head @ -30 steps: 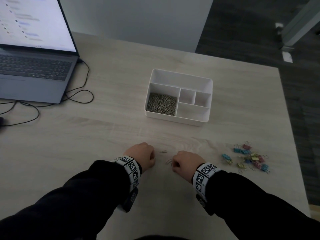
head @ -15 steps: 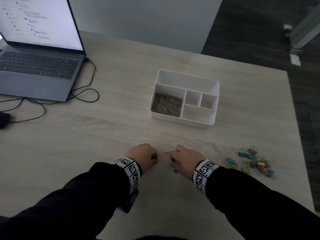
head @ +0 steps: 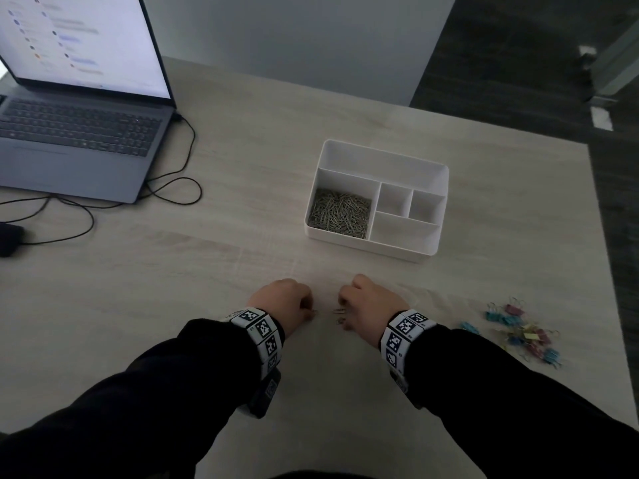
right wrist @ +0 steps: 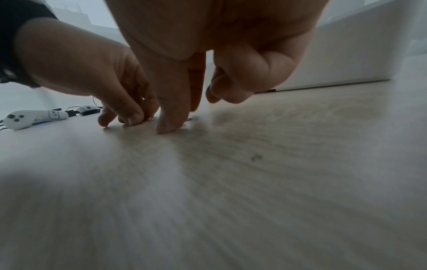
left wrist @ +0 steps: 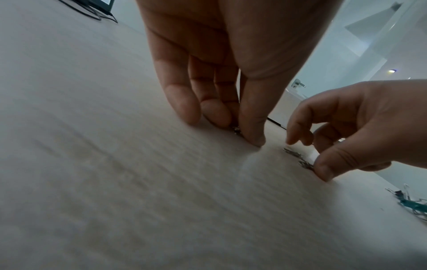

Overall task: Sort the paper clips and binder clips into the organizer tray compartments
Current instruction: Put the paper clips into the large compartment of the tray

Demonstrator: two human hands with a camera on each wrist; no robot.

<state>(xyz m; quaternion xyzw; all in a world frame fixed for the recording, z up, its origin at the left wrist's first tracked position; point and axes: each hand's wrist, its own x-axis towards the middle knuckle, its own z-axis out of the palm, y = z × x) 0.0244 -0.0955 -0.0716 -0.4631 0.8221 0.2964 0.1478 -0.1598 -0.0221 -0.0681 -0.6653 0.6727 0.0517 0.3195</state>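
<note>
The white organizer tray (head: pixel 380 153) stands mid-table, its near left compartment full of silver paper clips (head: pixel 340 212). My left hand (head: pixel 287 299) is curled knuckles-up near the front edge, and its thumb and fingertips pinch a paper clip (left wrist: pixel 236 130) against the table. Just right of it, my right hand (head: pixel 366 305) squeezes two loose paper clips (head: pixel 338 315) between thumb and forefinger. In the left wrist view the forefinger tip stands over one clip (left wrist: pixel 292 152) and the thumb touches the other. A pile of coloured binder clips (head: pixel 518 331) lies further right.
An open laptop (head: pixel 76 133) sits at the far left with black cables (head: pixel 173 188) trailing over the table. A white controller (right wrist: pixel 27 118) lies left of the hands. The table's right edge runs just past the binder clips.
My right hand reached forward to the farther loose clip, and both clips now lie together at its fingertips. The left hand has stayed curled in place.
</note>
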